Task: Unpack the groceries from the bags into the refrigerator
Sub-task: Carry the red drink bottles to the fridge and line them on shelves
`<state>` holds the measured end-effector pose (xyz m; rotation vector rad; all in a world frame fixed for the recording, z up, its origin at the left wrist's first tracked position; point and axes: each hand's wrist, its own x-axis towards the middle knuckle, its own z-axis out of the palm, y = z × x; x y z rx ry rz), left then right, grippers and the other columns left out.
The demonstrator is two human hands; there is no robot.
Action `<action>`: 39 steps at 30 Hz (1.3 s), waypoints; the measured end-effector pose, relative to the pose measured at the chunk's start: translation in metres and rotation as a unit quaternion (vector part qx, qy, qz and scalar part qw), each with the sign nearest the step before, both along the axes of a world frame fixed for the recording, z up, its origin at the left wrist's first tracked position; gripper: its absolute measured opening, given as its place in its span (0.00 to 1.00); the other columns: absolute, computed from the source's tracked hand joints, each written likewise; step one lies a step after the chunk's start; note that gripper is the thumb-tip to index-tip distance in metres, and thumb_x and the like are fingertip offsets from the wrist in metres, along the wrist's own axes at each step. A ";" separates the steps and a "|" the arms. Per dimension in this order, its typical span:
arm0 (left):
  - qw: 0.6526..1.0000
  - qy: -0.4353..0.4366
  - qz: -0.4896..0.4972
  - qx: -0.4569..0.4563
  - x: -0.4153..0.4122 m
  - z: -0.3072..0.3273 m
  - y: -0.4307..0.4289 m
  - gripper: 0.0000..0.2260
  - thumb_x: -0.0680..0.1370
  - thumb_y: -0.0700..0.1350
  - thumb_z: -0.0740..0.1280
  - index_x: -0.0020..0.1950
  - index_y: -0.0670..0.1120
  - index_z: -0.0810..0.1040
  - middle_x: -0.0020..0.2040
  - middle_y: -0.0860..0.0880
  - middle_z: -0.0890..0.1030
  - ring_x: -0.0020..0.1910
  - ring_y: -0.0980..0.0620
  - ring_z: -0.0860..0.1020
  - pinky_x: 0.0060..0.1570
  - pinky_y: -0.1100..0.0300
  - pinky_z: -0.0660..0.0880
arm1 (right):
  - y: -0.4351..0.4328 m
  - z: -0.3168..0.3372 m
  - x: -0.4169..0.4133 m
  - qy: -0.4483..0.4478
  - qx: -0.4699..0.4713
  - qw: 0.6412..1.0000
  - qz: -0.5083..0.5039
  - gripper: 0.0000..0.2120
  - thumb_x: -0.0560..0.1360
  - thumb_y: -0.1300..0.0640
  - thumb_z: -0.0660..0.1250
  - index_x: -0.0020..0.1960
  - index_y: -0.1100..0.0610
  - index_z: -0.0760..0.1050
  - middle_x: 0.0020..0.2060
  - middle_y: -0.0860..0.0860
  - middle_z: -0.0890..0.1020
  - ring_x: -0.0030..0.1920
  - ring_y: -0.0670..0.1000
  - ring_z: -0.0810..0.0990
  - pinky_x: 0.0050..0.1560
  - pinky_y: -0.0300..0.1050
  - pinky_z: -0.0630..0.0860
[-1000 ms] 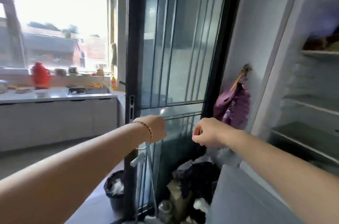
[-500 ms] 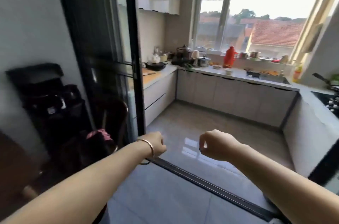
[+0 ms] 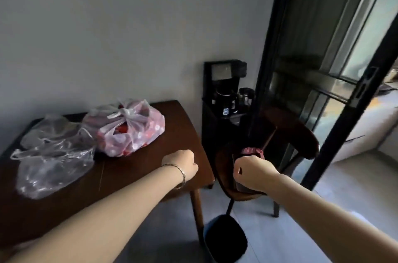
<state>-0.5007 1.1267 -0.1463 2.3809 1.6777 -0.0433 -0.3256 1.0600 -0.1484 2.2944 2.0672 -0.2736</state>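
A tied plastic bag with a red and white pattern (image 3: 129, 129) sits on the dark wooden table (image 3: 172, 133), with red items showing through it. Left of it lie crumpled clear plastic bags (image 3: 51, 155). My left hand (image 3: 181, 162) hovers over the table's right part, fingers curled into a fist with nothing in it. My right hand (image 3: 252, 173) is also a fist holding nothing, out past the table's edge above a chair. The refrigerator is out of view.
A dark wooden chair (image 3: 286, 133) stands right of the table with a pink item (image 3: 252, 152) on its seat. A black stand with a coffee machine (image 3: 226, 90) is against the wall. A black-framed glass door (image 3: 323, 69) is at right. A dark bin (image 3: 224, 239) sits on the floor.
The view has swung left from the refrigerator, past the kitchen, to the table with the bags. Both hands stayed curled and held out in front.
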 end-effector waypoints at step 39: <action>0.981 -0.178 0.046 0.066 -0.299 -0.094 0.437 0.13 0.78 0.44 0.60 0.62 0.50 0.73 0.57 0.54 0.76 0.48 0.57 0.74 0.49 0.66 0.72 | 0.535 -0.135 -0.316 0.280 0.016 0.953 -0.113 0.11 0.78 0.49 0.60 0.46 0.56 0.73 0.44 0.53 0.77 0.38 0.50 0.78 0.40 0.45 0.79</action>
